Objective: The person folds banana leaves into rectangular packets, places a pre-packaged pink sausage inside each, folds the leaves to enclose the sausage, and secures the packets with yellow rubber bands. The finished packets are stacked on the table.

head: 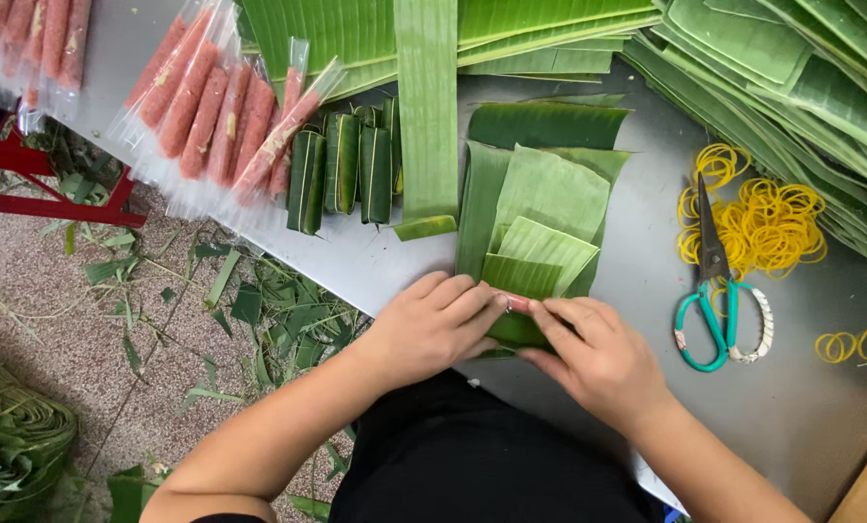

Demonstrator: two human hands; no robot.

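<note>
At the near edge of the metal table (792, 407), a small pink roll (518, 303) is pressed between the fingertips of both hands. The left hand (433, 324) is curled over the near end of a stack of cut banana leaves (540, 223), its fingers closed on the roll and the leaf fold beneath it. The right hand (598, 358) is set against the roll from the other side, fingers bent and gripping the same fold. Only the tip of the roll is seen; the rest is hidden under the fingers.

Just right of the leaf stack, a pair of scissors (714, 291) with teal handles is laid on the table, its blades resting over a heap of yellow rubber bands (773, 218). Left of the stack and farther back, four finished leaf-wrapped bundles (341, 169) are lined up side by side. Beyond these, further left, pink rolls in clear plastic sleeves (211, 107) are spread. Behind the stack, long banana leaf strips (429, 97) are piled across the far table. Leaf scraps (249, 300) are scattered on the floor left of the table.
</note>
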